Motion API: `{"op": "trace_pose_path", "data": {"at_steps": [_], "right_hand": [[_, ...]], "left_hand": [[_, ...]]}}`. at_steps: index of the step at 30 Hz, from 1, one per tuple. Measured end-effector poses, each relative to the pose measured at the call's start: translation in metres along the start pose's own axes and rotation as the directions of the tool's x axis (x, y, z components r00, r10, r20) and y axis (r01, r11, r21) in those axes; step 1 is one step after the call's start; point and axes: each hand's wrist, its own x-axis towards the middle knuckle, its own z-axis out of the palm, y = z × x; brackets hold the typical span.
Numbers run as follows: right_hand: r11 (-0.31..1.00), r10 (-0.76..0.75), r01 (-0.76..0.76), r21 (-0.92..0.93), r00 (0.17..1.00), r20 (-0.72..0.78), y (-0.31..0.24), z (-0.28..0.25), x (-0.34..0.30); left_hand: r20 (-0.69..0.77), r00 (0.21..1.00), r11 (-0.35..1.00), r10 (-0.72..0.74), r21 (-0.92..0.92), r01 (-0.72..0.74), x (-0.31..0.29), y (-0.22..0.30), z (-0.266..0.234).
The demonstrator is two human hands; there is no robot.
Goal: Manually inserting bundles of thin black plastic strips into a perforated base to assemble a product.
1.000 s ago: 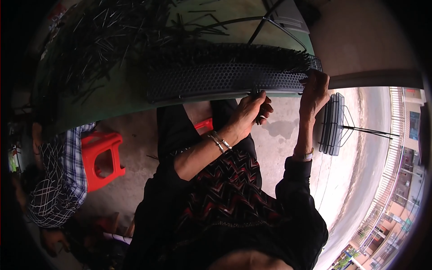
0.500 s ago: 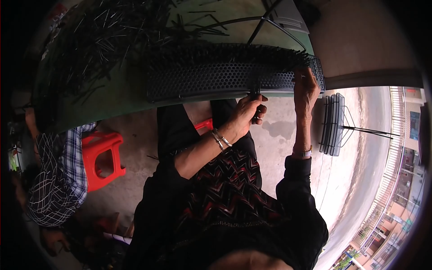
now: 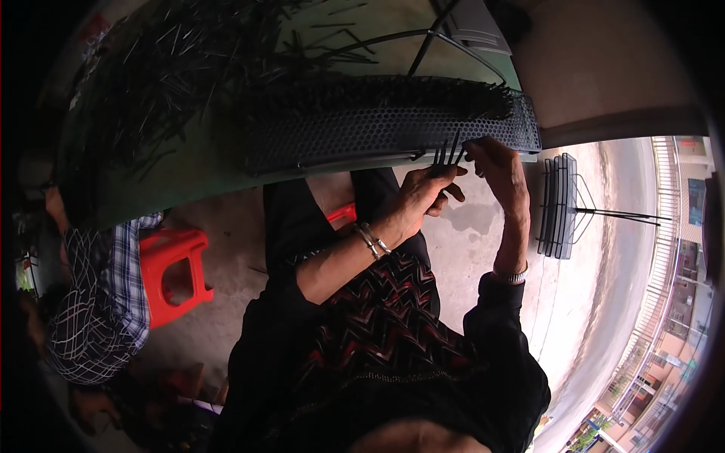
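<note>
Pinching a small fan of thin black sticks (image 3: 454,145), the left hand (image 3: 423,198) sits just off the near edge of a green-topped table (image 3: 162,181), thumb uppermost and the sticks pointing up and away from the body. The right hand (image 3: 501,170) is just to their right, its fingers curled and narrowly gathered beside the stick tips; the fingertips are small and dark here, so I cannot tell whether they grip a stick.

Just beyond both hands, a long dark-grey panel pierced with honeycomb holes (image 3: 340,134) lies along the table's near edge. A dense row of short black spikes (image 3: 393,97) runs along its far side. Farther left on the tabletop is a tangled heap of loose black sticks (image 3: 204,53), and a thin dark rod frame (image 3: 422,54) rises behind the panel.

Silvery bracelets (image 3: 371,240) circle the left wrist; 1 pale metal band (image 3: 510,277) is on the right.

At left, a co-worker in a blue-and-white plaid garment (image 3: 128,272) is next to a red plastic stool (image 3: 170,245). To the right of the table, a dark barred rack (image 3: 557,208) with long thin rods stands over the pale ground.
</note>
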Motion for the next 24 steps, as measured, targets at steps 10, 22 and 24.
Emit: {"op": "trace_pose_path", "data": {"at_steps": [10,22,24], "right_hand": [[0.989,-0.14,0.143,-0.033,0.85,-0.508,-0.002,-0.007,0.005],[0.981,-0.192,0.185,-0.064,0.846,-0.497,0.035,0.008,0.042],[0.974,-0.149,0.052,-0.222,0.882,-0.448,0.04,0.01,0.044]], "left_hand": [[-0.136,0.991,0.999,0.004,0.035,0.001,0.016,-0.003,0.004],[0.016,0.998,0.998,-0.061,-0.003,0.062,0.014,-0.013,-0.002],[0.022,0.997,0.997,-0.07,-0.011,0.07,0.015,-0.013,-0.002]]}}
